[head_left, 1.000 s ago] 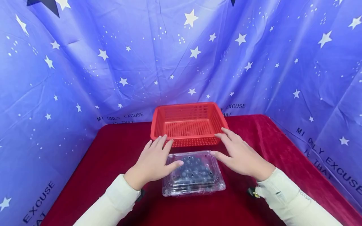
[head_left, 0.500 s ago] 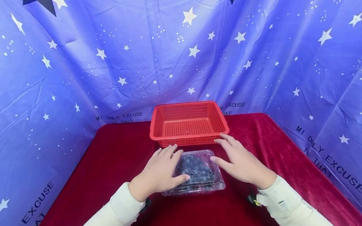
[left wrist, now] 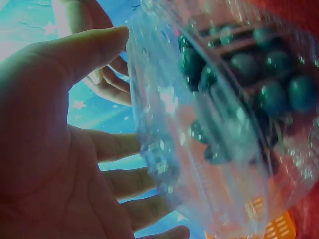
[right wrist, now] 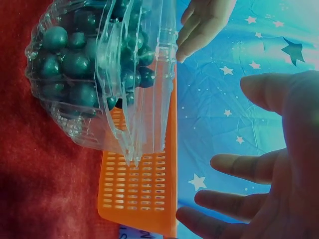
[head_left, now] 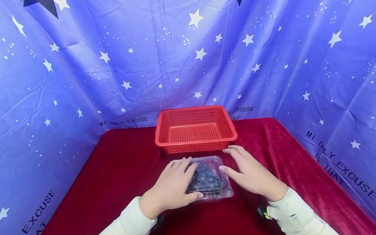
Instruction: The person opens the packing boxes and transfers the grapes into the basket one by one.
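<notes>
Assessed as a small draped booth, closed in around a single worktop [head_left: 117,169]. Screened at the back and on both sides by blue-violet curtains [head_left: 164,65], printed with white stars [head_left: 195,18] and, at upper left, part of a large dark star [head_left: 48,6]. Marked lower down with black lettering [head_left: 138,119], including "ONLY EXCUSE". Creased and hanging in folds, hence fabric and not solid wall. Observed dark red, velvet-like cloth [head_left: 293,156] over the worktop, with the far edge close against the curtains. Stocked with a red perforated basket [head_left: 194,144] and a clear lidded box [head_left: 226,193] of dark round fruit [head_left: 207,176], of household type. Not determinable whether set within a home, office or studio.
</notes>
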{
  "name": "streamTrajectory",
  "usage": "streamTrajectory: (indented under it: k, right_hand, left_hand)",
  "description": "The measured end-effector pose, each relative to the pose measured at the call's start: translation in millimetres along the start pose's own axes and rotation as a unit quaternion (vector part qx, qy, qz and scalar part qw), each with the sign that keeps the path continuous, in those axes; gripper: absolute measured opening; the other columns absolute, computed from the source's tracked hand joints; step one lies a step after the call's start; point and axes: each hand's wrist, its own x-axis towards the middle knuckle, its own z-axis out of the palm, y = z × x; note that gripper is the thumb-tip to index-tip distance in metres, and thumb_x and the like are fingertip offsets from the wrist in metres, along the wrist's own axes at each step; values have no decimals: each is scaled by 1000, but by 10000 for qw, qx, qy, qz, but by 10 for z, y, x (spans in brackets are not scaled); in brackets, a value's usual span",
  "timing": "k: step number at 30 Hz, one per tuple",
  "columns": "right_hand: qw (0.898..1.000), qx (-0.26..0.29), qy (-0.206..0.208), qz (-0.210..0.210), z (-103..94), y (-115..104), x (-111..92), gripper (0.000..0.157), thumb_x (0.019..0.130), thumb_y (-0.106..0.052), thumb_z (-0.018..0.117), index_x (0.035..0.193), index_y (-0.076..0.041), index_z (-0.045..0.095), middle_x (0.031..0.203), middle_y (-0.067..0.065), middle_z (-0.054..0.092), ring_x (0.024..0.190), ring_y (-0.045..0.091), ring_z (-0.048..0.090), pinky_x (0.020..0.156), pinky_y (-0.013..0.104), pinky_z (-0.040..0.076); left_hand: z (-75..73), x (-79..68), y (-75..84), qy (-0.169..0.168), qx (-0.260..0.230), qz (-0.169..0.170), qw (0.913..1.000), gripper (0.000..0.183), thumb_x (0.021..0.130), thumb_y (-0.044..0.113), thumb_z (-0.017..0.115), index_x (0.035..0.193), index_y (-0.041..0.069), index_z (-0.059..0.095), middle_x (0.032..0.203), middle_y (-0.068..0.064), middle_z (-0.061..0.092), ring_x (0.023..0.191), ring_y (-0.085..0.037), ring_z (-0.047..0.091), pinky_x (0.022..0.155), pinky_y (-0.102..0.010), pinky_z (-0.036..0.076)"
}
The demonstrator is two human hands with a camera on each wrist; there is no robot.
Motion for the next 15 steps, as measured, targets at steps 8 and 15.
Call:
streamTrajectory:
  k: [8,15]
  right_hand:
    - [9996,155,201,-141,62,29,-18,56,98,-53,64,137,-12,59,134,4,60,127,26,60,106,55,49]
    - [9984,499,241,100,133,58,-19,50,99,-51,65,135,-17,60,129,1,63,116,24,64,97,50,54]
  left_hand:
    - [81,-14,93,109,-37,41,9999,92,80,69,74,152,18,49,156,-9,50,146,-30,46,119,-56,37]
    - [107,1,92,159,5,-103,9998,85,77,64,80,147,21,56,155,-8,52,147,-30,46,119,-54,38]
